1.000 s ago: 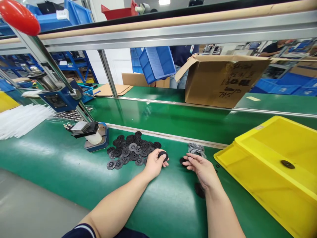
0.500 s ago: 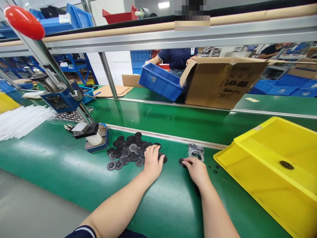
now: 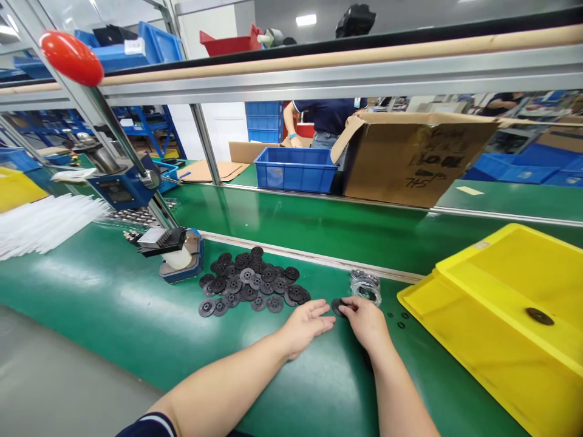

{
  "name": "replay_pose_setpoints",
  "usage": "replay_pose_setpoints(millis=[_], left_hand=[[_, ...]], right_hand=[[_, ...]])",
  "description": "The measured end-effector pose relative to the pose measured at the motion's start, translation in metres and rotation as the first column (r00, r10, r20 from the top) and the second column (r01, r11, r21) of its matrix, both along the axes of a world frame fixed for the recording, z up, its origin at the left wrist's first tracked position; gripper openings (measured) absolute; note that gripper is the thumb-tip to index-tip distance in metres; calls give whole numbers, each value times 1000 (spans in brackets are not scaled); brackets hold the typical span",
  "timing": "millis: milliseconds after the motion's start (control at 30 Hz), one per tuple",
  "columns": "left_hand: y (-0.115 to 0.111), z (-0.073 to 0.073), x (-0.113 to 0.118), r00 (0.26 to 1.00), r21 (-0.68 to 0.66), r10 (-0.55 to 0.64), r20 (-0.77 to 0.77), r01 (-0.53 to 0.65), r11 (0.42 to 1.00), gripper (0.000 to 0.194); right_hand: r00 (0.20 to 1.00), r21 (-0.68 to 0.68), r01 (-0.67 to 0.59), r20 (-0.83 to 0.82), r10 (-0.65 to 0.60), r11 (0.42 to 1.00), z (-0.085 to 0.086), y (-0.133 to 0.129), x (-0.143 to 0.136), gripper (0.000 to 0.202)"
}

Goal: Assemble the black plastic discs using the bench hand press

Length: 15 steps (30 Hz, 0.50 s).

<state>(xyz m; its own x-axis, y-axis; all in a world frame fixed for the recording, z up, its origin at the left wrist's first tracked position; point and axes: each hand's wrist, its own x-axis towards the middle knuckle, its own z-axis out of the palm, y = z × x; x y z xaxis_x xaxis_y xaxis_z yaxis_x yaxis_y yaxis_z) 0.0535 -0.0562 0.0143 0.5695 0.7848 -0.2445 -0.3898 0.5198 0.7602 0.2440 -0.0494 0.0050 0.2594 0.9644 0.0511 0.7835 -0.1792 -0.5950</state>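
My left hand (image 3: 307, 328) is spread palm-inward over the green table (image 3: 255, 364), between the pile and my right hand, holding nothing. My right hand (image 3: 364, 320) pinches the edge of a black disc (image 3: 337, 307) at the table surface. A pile of black discs (image 3: 248, 277) with ribbed hubs lies to the left of my hands. Just behind my right hand is a clear plastic bag (image 3: 365, 286) with small dark parts. Several small black rings (image 3: 401, 325) lie to its right.
A yellow bin (image 3: 501, 291) at the right holds one dark disc (image 3: 540, 315). A hand press (image 3: 182, 258) with a red knob stands left. Behind are a blue bin (image 3: 296, 171), a cardboard box (image 3: 414, 161) and another person (image 3: 325, 118).
My left hand has left the disc pile and moved right, close to my right hand. The person opposite has set the tilted blue bin down level. My right hand still pinches its disc.
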Motion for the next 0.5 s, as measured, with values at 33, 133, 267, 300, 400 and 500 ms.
replay_pose_setpoints(millis=[33,133,267,300,400,500], left_hand=[[2,3,-1,999,-60,12,53,-9,998,65],[5,9,-5,990,-163,40,136,-18,986,68],[11,5,-5,979,-230,69,190,-24,973,68],[12,3,-5,978,-241,74,197,-25,970,69],[16,-1,-4,976,-264,81,203,-25,964,75],[19,-1,-5,975,-276,83,205,-24,961,82]], right_hand=[[1000,-2,-15,-7,15,1000,0,0,0,22],[999,15,-41,-6,41,999,3,0,-2,23],[998,23,-64,9,64,998,6,3,-5,24],[998,7,-67,11,67,998,7,4,-5,24],[999,-113,-41,7,42,993,8,6,-2,27],[1000,-236,5,-5,-7,972,11,5,0,33]])
